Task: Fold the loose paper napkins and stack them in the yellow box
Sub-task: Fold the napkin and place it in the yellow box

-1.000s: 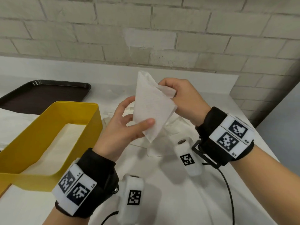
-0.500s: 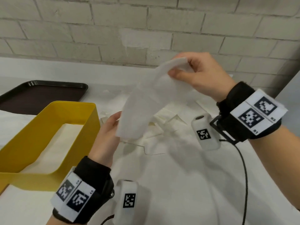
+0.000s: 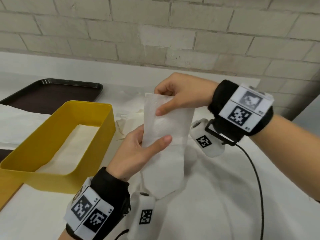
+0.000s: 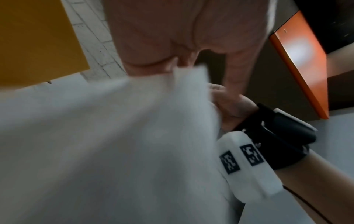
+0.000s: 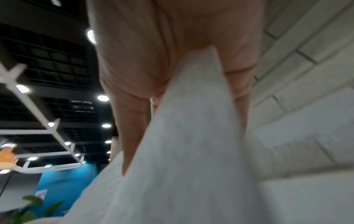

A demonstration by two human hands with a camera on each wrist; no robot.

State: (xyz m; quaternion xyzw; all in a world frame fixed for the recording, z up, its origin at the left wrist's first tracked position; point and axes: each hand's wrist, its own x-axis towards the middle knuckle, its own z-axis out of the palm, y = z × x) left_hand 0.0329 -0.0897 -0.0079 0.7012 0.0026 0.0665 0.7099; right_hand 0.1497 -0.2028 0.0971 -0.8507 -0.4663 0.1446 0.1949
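A white paper napkin [image 3: 167, 144] hangs as a long narrow strip between both hands above the table. My right hand [image 3: 170, 103] pinches its top edge, thumb on the front. My left hand [image 3: 147, 144] grips it lower on its left side, thumb across the front. Its lower end hangs down near the left wrist camera. The yellow box [image 3: 43, 141] stands to the left with white napkins lying flat inside. In the wrist views the napkin [image 4: 114, 144] [image 5: 182, 151] fills the foreground, blurred, pinched by fingers [image 5: 134, 75].
Several loose napkins [image 3: 131, 115] lie in a heap behind the held one, right of the box. A dark brown tray [image 3: 52, 94] sits at the back left. White paper covers the table [image 3: 216, 196]. A brick wall runs along the back.
My right hand has come down from its raised position. The napkin, spread wide before, now hangs as a narrow strip, and my left hand has taken hold of its side.
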